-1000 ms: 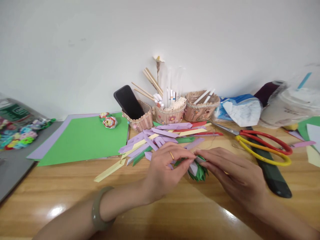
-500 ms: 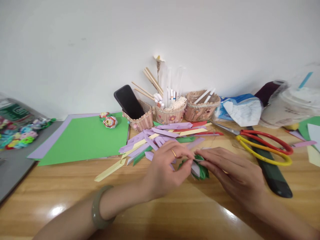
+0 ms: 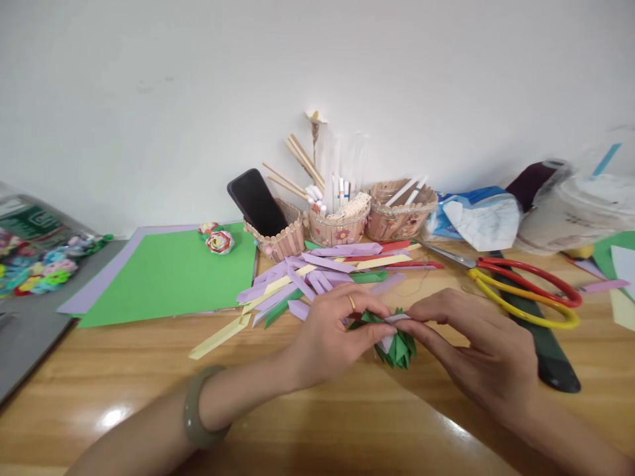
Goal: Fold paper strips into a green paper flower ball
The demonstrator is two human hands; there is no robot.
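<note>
Beyond the hands, a loose pile of paper strips (image 3: 310,281) reaches back to the baskets (image 3: 282,241) by the wall (image 3: 317,59), hemming in that side. The scissors (image 3: 479,266) lie just past the right hand (image 3: 481,344). Table (image 3: 377,423) wood stretches between the forearms. Right fingertips and the left hand (image 3: 332,337) pinch a pale strip (image 3: 397,318) between them; the green paper bundle (image 3: 399,347) sits just below it.
</note>
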